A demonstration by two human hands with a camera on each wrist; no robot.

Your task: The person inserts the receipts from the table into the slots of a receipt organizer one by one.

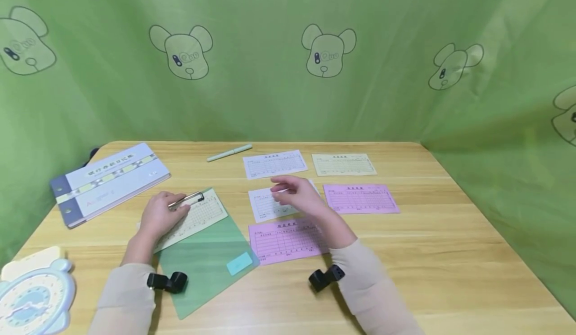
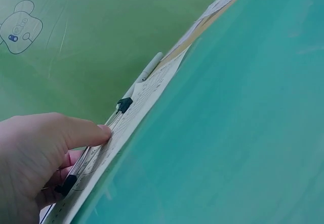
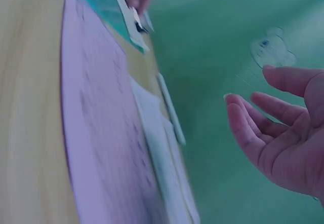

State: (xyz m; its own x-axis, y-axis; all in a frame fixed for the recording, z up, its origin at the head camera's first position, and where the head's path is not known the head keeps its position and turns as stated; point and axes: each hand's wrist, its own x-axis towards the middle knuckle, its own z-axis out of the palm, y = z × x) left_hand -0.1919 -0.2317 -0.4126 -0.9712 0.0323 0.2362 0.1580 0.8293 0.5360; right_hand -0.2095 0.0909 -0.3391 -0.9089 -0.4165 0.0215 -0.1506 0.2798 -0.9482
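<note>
A translucent green clipboard [image 1: 198, 270] lies at an angle on the table, with a cream printed slip [image 1: 208, 215] under its metal clip [image 1: 191, 200]. My left hand [image 1: 159, 215] grips the clip end; in the left wrist view its thumb [image 2: 91, 133] presses on top and the fingers curl behind the edge. Above a white slip [image 1: 263, 205] hovers my right hand [image 1: 299, 195], fingers loosely bent and nothing in them. Just in front lies a pink slip [image 1: 283, 242], its left edge beside the clipboard. The right wrist view has the palm turned up with thumb and fingers apart.
Further back lie another white slip [image 1: 274, 164], a cream slip [image 1: 344, 165] and a second pink slip [image 1: 360, 198]. A pale green pen [image 1: 229, 153] is near the back edge. A bound ledger [image 1: 112, 180] sits far left, with a blue toy clock [image 1: 36, 295] at front left.
</note>
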